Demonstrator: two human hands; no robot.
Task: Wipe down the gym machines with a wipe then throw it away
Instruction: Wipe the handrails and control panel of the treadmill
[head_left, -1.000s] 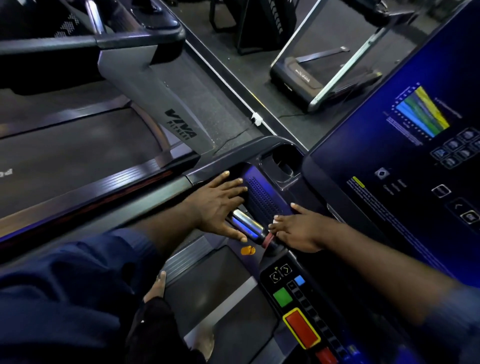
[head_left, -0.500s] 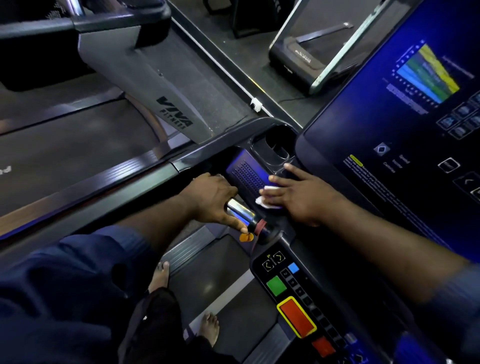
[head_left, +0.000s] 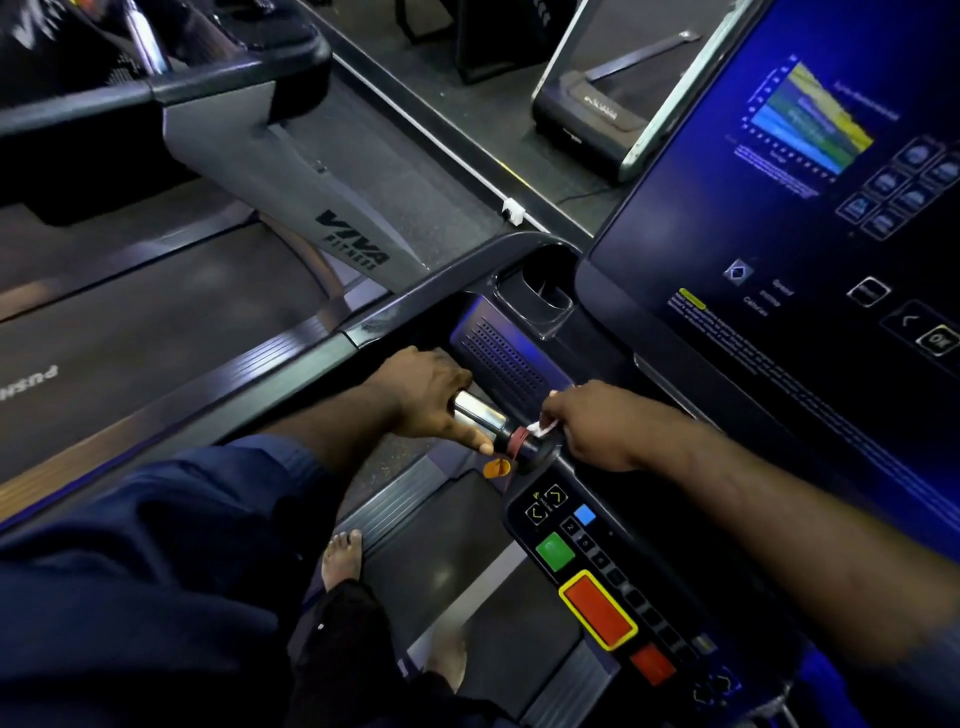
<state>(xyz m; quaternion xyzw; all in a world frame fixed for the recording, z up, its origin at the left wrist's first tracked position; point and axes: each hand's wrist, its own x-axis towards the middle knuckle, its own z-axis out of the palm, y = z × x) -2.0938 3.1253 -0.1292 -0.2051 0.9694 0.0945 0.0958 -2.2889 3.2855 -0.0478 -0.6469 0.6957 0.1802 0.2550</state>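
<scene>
I stand on a treadmill and look down at its console. My left hand (head_left: 434, 400) grips the shiny metal handlebar sensor (head_left: 478, 410) on the console's left side. My right hand (head_left: 597, 423) pinches a small white wipe (head_left: 540, 428), of which only a corner shows, beside the red band at the inner end of that bar. The perforated speaker panel (head_left: 504, 353) lies just behind both hands.
A big blue touchscreen (head_left: 779, 234) fills the right. Below it sits a button strip with green (head_left: 555, 552) and red (head_left: 597, 610) buttons. A cup holder (head_left: 545, 296) is behind the speaker. Another treadmill (head_left: 208, 208) stands to the left, my bare feet on the belt (head_left: 467, 545).
My right hand slid with the wipe from the speaker panel back toward me to the handlebar's inner end. My left hand stayed on the handlebar sensor and closed round it.
</scene>
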